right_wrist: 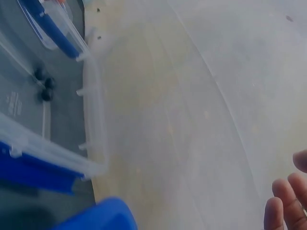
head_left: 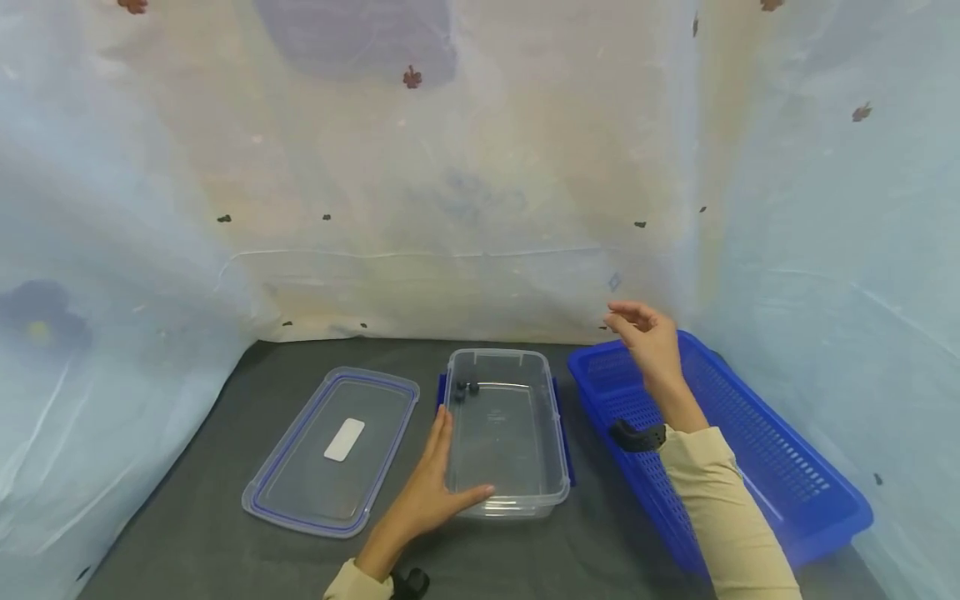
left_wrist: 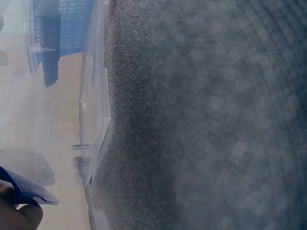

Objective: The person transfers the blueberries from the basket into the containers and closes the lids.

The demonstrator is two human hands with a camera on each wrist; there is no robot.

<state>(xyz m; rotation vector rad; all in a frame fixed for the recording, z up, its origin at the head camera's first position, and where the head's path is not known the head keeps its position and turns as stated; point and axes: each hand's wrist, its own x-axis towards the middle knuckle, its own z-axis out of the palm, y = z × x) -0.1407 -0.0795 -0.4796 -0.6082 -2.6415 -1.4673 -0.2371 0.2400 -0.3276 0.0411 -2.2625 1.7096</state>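
Note:
A clear plastic container (head_left: 510, 442) with blue side latches sits lidless at the centre. Inside, at its far left, lie three small dark round things (right_wrist: 46, 95), their kind too blurred to tell. My left hand (head_left: 423, 492) holds the container's near left corner, fingers along the left side and thumb over the front rim. In the left wrist view, fingertips (left_wrist: 21, 218) touch a blue latch (left_wrist: 24, 189). My right hand (head_left: 651, 354) is raised over the far end of a blue basket (head_left: 795, 475). Its fingers (right_wrist: 283, 196) are loosely bent, with nothing visible between them.
A clear lid (head_left: 300, 492) with a blue seal and a white label (head_left: 344, 440) lies flat left of the container. Dark grey cloth (head_left: 225, 467) covers the table. Patterned sheeting (head_left: 480, 183) rises behind and at both sides.

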